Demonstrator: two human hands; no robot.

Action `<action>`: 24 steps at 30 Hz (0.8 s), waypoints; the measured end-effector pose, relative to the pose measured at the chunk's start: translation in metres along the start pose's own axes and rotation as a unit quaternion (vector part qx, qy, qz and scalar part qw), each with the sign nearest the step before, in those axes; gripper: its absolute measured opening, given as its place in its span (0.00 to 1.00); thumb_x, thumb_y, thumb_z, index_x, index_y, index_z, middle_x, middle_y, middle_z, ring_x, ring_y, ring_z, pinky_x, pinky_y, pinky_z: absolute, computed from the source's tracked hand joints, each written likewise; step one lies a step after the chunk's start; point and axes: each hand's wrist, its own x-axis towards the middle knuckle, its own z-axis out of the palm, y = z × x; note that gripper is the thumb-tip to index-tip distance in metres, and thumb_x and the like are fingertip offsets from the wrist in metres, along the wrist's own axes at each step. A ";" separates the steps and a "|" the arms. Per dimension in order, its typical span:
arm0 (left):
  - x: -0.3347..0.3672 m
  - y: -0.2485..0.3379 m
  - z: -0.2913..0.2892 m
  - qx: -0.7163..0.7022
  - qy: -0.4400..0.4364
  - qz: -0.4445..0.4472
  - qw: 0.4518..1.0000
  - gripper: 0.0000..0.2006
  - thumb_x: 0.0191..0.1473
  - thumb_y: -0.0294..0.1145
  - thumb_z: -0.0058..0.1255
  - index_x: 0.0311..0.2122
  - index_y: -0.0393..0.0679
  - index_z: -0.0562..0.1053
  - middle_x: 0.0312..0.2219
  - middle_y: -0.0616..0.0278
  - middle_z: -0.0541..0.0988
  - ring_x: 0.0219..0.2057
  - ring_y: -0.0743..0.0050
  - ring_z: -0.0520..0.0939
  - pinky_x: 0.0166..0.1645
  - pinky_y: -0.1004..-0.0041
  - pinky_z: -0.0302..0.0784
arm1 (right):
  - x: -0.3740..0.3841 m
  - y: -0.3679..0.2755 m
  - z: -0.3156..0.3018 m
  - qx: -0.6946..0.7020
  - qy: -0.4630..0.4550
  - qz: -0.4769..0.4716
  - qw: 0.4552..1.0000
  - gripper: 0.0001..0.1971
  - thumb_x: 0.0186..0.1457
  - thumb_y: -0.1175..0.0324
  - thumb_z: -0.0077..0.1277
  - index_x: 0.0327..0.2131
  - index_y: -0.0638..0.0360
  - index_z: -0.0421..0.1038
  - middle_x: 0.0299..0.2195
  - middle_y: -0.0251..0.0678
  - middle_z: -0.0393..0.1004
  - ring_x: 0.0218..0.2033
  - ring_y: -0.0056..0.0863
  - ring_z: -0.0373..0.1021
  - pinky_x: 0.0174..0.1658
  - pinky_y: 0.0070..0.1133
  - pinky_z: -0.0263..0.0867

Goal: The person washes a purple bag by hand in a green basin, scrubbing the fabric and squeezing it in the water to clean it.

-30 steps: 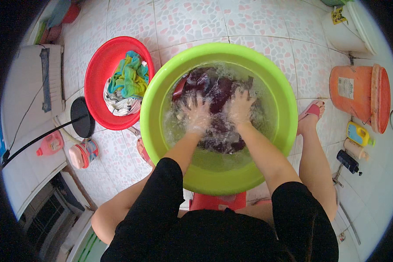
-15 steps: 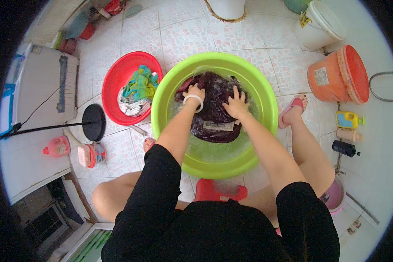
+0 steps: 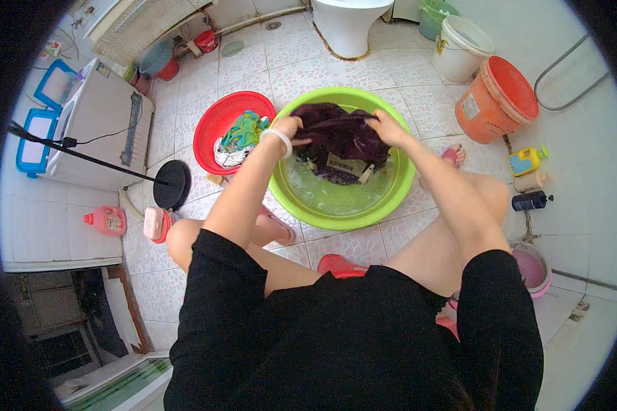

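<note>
A dark purple garment (image 3: 339, 133) with a pale printed patch stretches between my two hands over a large lime-green basin (image 3: 343, 222). Its lower part lies in the water (image 3: 329, 195), which looks greenish and a little foamy. My left hand (image 3: 289, 130), with a white bangle at the wrist, is closed on the garment's left side near the basin's rim. On the other side, my right hand (image 3: 389, 129) grips the garment's right edge. Some fingertips are hidden by the cloth.
Left of the basin stands a red basin (image 3: 206, 140) holding green and white cloths (image 3: 243, 133). An orange bucket (image 3: 490, 103) and a white bucket (image 3: 459, 55) stand at the far right. Bottles (image 3: 526, 162) line the right wall. A black round base with a pole (image 3: 171, 185) stands left.
Both hands were spread flat on the garment in the water; now they have closed on its sides and lifted its upper part. The view has tilted up, showing more of the room.
</note>
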 end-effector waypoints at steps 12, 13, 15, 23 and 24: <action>-0.097 0.124 0.014 -0.108 -0.067 0.168 0.977 0.11 0.47 0.28 0.44 0.38 0.37 0.68 0.37 0.54 0.72 0.39 0.62 0.74 0.43 0.68 0.78 | -0.015 -0.170 -0.112 0.208 -0.027 -0.066 0.975 0.36 0.32 0.64 0.63 0.47 0.65 0.59 0.42 0.40 0.68 0.44 0.27 0.64 0.51 0.22 0.57; -0.095 0.127 0.019 -0.131 -0.077 0.172 0.973 0.10 0.47 0.29 0.45 0.37 0.37 0.68 0.36 0.54 0.72 0.39 0.63 0.74 0.43 0.68 0.78 | -0.007 -0.171 -0.112 0.217 -0.025 -0.078 0.973 0.37 0.32 0.63 0.64 0.47 0.67 0.58 0.41 0.43 0.67 0.44 0.29 0.65 0.50 0.23 0.59; -0.089 0.132 0.033 -0.134 -0.090 0.172 0.972 0.10 0.48 0.29 0.45 0.36 0.38 0.68 0.34 0.55 0.71 0.39 0.64 0.74 0.44 0.68 0.77 | 0.010 -0.173 -0.109 0.213 -0.016 -0.126 0.969 0.41 0.29 0.59 0.66 0.45 0.71 0.56 0.39 0.49 0.67 0.42 0.34 0.66 0.47 0.24 0.62; -0.066 0.143 0.074 -0.253 -0.065 0.159 0.952 0.08 0.44 0.32 0.47 0.29 0.41 0.65 0.28 0.56 0.70 0.33 0.61 0.71 0.45 0.61 0.67 | 0.042 -0.180 -0.076 -0.084 0.074 -0.242 0.964 0.49 0.20 0.48 0.67 0.41 0.74 0.53 0.40 0.59 0.62 0.45 0.49 0.61 0.48 0.34 0.60; -0.066 0.145 0.082 -0.272 -0.048 0.146 0.950 0.09 0.43 0.33 0.47 0.29 0.41 0.65 0.28 0.56 0.70 0.33 0.61 0.70 0.44 0.60 0.66 | 0.046 -0.179 -0.073 -0.084 0.074 -0.242 0.964 0.49 0.20 0.48 0.67 0.41 0.74 0.53 0.40 0.59 0.62 0.45 0.49 0.61 0.48 0.34 0.60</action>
